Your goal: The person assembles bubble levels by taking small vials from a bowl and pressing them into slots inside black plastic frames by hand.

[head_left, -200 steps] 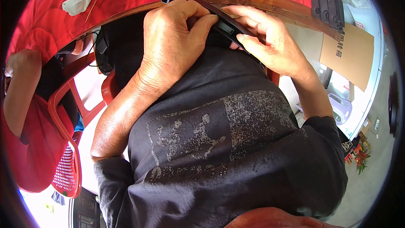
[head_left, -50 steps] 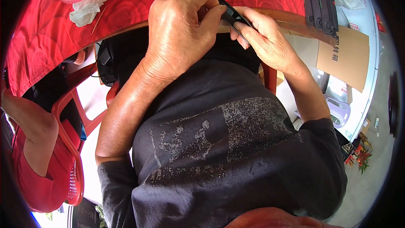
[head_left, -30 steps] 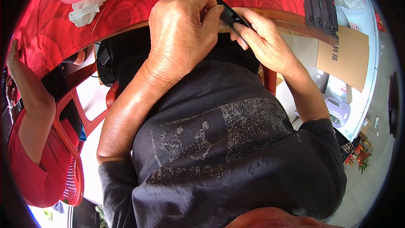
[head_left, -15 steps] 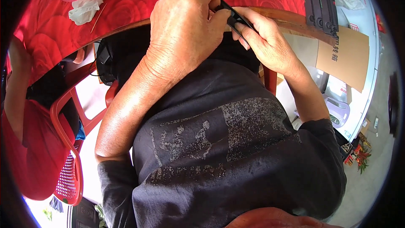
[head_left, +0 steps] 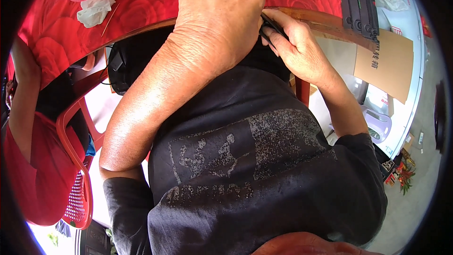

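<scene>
Here both hands meet at the table's edge (head_left: 325, 19). The left hand (head_left: 219, 16) curls over a thin black strip (head_left: 273, 24), and the right hand (head_left: 295, 49) pinches its near end between fingers.

The person wears a dark charcoal short-sleeved T-shirt (head_left: 264, 170) with a worn, speckled grey print across the chest: rectangular blocks with a small figure that seems to be cut out of one, though cracking makes it hard to read. Both forearms are bare, and the hands (head_left: 222, 14) wear no gloves or rings.
</scene>
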A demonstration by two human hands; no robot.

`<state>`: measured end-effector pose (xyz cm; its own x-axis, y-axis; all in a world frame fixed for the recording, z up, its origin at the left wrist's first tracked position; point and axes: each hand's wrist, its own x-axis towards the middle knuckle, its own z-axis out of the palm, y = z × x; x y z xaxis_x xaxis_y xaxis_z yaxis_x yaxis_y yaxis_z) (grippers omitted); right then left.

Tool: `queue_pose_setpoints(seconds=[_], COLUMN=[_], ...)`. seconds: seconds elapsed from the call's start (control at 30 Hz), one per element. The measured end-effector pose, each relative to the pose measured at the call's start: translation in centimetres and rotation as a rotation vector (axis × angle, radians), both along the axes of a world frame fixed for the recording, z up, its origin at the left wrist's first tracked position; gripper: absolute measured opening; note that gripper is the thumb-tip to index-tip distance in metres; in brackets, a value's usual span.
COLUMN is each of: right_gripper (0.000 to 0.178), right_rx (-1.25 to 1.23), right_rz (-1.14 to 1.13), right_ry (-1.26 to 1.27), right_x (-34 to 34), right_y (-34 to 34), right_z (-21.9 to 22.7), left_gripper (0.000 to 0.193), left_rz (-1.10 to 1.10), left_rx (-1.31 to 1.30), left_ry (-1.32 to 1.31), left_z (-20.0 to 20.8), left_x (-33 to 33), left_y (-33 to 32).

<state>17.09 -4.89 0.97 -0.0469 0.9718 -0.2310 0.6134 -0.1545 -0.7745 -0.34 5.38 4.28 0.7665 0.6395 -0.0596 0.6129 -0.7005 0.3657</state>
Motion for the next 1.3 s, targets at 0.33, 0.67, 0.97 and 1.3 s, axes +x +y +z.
queue_pose_setpoints(seconds=[0.33,0.67,0.97,1.3], right_gripper=[0.022,0.015,0.013,0.013], right_rx=[-0.085,0.008,0.008,0.039], right_rz=[-0.114,-0.143,-0.158,-0.135], right_ry=[0.049,-0.005,0.059,0.117], right_x=[0.1,0.2,0.2,0.2], right_y=[0.3,0.6,0.2,0.5], right_z=[0.0,0.0,-0.4,0.0], left_gripper=[0.029,0.023,0.021,0.017], left_rz=[-0.016,0.157,0.123,-0.004], left_rx=[-0.075,-0.03,0.06,0.508], left_ry=[0.032,-0.176,-0.317,-0.901], left_z=[-1.9,-0.1,-0.5,-2.4], left_x=[0.4,0.0,-0.1,0.0], left_y=[0.5,-0.8,-1.3,-0.3])
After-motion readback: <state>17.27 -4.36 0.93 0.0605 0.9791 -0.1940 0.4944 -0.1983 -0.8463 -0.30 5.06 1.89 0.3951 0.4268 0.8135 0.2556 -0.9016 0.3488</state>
